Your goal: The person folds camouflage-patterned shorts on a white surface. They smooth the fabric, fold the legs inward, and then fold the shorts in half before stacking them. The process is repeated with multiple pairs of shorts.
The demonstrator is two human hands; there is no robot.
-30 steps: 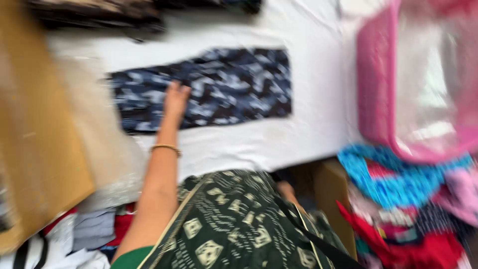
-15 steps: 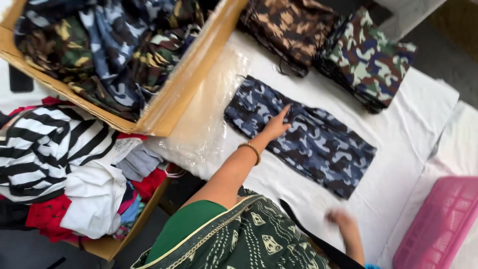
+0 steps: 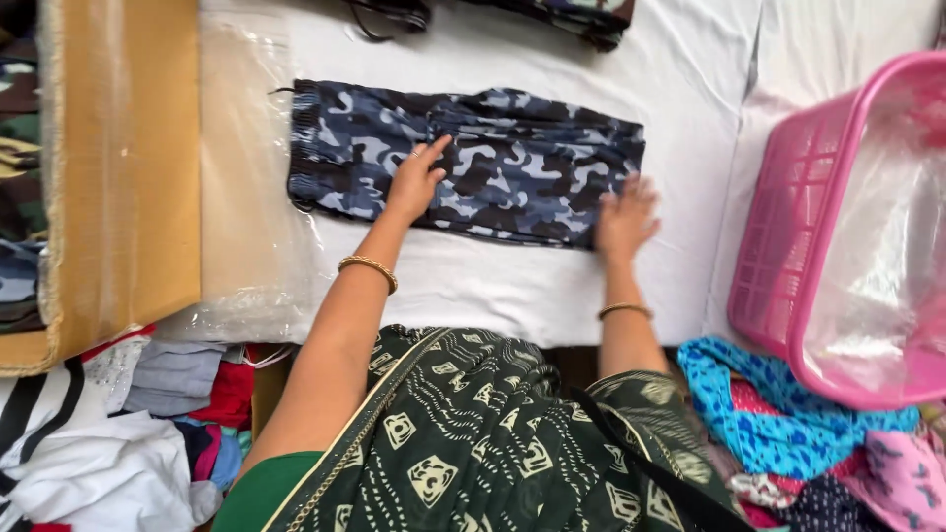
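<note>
Two flat hands (image 3: 419,180) on soft camouflage trousers (image 3: 493,163)

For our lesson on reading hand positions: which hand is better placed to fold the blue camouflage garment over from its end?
Probably the right hand. It lies flat at the right end of the blue camouflage garment, partly on the white cloth, right by that edge. The left hand presses nearer the middle, better placed to hold the fabric down.

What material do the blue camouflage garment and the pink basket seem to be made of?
The blue camouflage garment looks like soft matte woven or knit cloth: it lies flat, with a gathered ribbed end. The pink basket looks like rigid moulded plastic, slightly glossy, with a lattice wall. A clear crinkled film, probably plastic, lines it.
</note>
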